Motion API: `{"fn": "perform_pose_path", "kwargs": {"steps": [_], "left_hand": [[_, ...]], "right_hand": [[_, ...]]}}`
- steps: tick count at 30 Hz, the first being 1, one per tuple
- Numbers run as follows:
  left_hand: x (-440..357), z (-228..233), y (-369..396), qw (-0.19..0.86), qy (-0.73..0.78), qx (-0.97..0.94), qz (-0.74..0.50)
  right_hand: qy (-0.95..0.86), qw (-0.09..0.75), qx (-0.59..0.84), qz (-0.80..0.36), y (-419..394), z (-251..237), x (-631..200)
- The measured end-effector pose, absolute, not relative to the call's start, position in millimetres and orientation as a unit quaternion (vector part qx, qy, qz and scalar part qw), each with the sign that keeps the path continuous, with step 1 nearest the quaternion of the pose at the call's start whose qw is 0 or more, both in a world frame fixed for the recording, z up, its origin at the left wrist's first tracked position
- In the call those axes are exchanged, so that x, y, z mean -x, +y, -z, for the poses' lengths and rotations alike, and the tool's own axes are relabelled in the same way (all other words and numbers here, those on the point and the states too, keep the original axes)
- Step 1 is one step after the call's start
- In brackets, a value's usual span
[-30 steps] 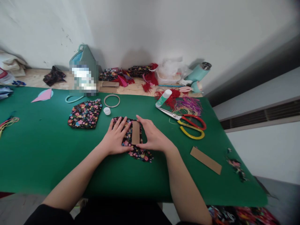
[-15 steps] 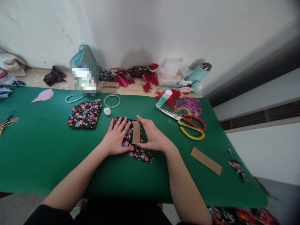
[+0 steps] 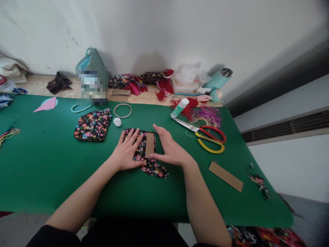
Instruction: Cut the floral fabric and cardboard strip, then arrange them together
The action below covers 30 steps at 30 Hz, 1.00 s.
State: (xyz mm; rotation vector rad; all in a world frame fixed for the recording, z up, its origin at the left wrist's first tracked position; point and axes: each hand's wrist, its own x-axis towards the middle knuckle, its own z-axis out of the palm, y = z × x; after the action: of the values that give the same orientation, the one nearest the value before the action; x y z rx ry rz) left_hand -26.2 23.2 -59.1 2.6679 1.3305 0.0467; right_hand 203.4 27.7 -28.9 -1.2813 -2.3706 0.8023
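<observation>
- Black floral fabric piece (image 3: pixel 151 167) is pinned flat on the green bench (image 3: pixel 51 164) by the left hand (image 3: pixel 127 152), fingers spread open.
- Brown cardboard strip (image 3: pixel 149 145) lies upon that fabric; the right hand (image 3: pixel 171 149), open, touches its edge.
- Judged risk: uneven pressure could skew the strip across the fabric.

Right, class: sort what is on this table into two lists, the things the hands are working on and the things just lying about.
In hand:
left hand, flat on the floral fabric piece
right hand, beside the cardboard strip lying on that fabric

Lying about:
second floral fabric piece
scissors
glue stick
white cap
metal ring
spare cardboard strip
coloured threads
</observation>
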Motion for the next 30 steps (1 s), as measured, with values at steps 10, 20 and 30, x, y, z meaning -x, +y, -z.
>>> {"fn": "perform_pose_path", "kwargs": {"steps": [10, 20, 30], "left_hand": [[24.8, 59.3, 21.0, 0.071, 0.449, -0.891, -0.023], [35.3, 27.5, 28.2, -0.014, 0.536, -0.82, -0.201], [59.3, 18.2, 39.8, -0.067, 0.521, -0.775, -0.352]], "right_hand": [[-0.853, 0.157, 0.426, -0.257, 29.5, 31.0, -200.2], [-0.848, 0.145, 0.439, -0.258, 28.6, 30.4, -199.9], [-0.856, 0.125, 0.435, -0.25, 28.5, 31.7, -198.2]]}}
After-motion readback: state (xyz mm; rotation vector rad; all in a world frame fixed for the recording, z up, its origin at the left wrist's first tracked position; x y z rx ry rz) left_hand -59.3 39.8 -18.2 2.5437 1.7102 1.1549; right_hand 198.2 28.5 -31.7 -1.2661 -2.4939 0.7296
